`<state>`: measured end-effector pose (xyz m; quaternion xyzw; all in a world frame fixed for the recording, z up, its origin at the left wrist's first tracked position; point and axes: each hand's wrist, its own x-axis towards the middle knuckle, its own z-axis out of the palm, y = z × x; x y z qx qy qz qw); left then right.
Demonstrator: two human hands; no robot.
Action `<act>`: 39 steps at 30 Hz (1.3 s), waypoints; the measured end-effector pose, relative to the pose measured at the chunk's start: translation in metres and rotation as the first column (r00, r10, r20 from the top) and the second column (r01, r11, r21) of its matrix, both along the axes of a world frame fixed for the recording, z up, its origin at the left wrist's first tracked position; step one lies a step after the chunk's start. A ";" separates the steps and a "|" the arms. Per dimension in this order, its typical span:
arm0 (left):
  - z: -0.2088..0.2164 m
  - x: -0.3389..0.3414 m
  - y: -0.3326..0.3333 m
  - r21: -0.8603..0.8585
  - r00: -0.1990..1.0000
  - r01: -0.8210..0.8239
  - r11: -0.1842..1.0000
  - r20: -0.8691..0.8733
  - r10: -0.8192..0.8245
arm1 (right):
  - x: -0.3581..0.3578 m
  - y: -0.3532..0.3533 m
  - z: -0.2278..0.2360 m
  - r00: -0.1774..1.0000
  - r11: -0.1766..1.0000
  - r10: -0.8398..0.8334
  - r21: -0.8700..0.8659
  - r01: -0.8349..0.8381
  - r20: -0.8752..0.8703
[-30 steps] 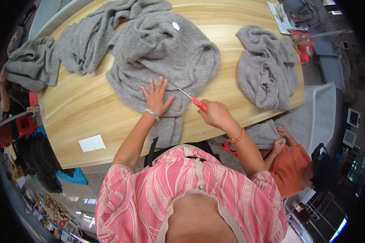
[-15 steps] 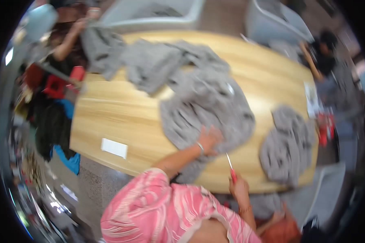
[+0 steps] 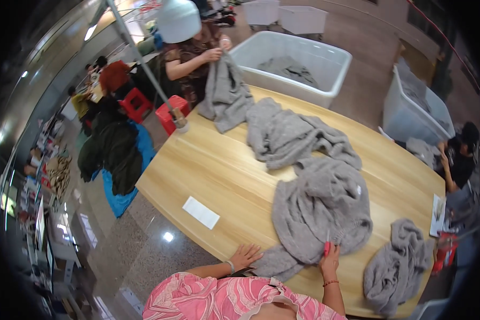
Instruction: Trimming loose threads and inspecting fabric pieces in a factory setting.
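A grey knit sweater (image 3: 325, 197) lies bunched on the wooden table (image 3: 224, 170) in front of me. My right hand (image 3: 330, 260) is closed round a slim red-handled tool (image 3: 327, 247) whose thin metal tip points away from me, over the sweater's near part. The tool's exact kind is too small to tell. At the near table edge my left hand (image 3: 245, 257) lies flat with fingers spread, beside a grey sleeve-like piece of knit (image 3: 280, 262), holding nothing.
More grey knitwear (image 3: 290, 130) stretches toward a person (image 3: 192, 66) at the far left, who holds up a grey garment (image 3: 224, 93). Another grey heap (image 3: 397, 266) lies at right. A white card (image 3: 201, 213), a pole (image 3: 144, 61) and white bins (image 3: 330, 80) stand around.
The view has swung toward the left and farther off. My left hand has left the sweater for the near table edge at left. My right hand has brought the tool over the sweater.
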<state>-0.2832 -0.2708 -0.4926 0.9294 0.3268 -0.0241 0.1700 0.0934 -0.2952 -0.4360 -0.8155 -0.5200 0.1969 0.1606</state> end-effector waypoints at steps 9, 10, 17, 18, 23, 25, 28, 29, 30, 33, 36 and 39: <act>0.022 -0.007 0.019 -0.101 0.997 -0.004 0.995 -0.080 -0.004 | -0.026 0.009 -0.030 0.964 0.997 -0.064 -0.035 0.076 0.256; 0.022 -0.007 0.025 -0.100 0.998 -0.021 0.995 -0.069 0.015 | -0.029 0.009 -0.027 0.967 0.992 -0.088 -0.069 0.108 0.241; 0.001 -0.007 0.024 -0.063 0.999 -0.011 0.998 -0.031 0.009 | -0.031 0.001 -0.025 0.974 0.997 -0.062 -0.032 0.071 0.219; -0.001 -0.004 0.022 -0.045 0.999 -0.034 0.998 -0.009 0.034 | -0.031 -0.002 -0.023 0.974 0.997 -0.059 -0.037 0.069 0.219; 0.006 0.006 0.017 -0.046 0.991 -0.115 0.992 -0.071 0.111 | -0.030 -0.013 -0.021 0.987 0.999 -0.025 -0.037 0.032 0.157; 0.014 0.011 0.015 -0.066 0.986 -0.138 0.988 -0.106 0.131 | -0.029 -0.018 -0.017 0.994 1.000 -0.020 -0.021 0.023 0.111; 0.034 0.021 0.013 -0.134 0.964 -0.224 0.965 -0.177 0.199 | -0.030 -0.028 -0.016 0.999 1.000 -0.008 0.025 0.007 0.042; 0.037 0.023 0.012 -0.132 0.952 -0.270 0.954 -0.184 0.244 | -0.032 -0.032 -0.018 0.999 0.993 0.003 0.121 -0.008 0.035; 0.038 0.026 0.010 -0.127 0.938 -0.315 0.941 -0.192 0.288 | -0.033 -0.035 -0.018 0.999 0.976 0.016 0.219 -0.021 0.028; 0.027 0.024 -0.007 -0.046 0.910 -0.395 0.917 -0.153 0.385 | -0.060 -0.041 0.003 0.991 0.966 0.071 0.254 -0.039 -0.116; 0.034 0.033 -0.016 -0.043 0.878 -0.464 0.885 -0.156 0.453 | -0.069 -0.051 0.002 0.970 0.885 0.243 0.413 -0.213 -0.021; 0.026 0.035 -0.031 0.011 0.848 -0.514 0.858 -0.146 0.510 | -0.096 -0.047 0.016 0.760 0.807 0.590 0.205 -0.554 -0.272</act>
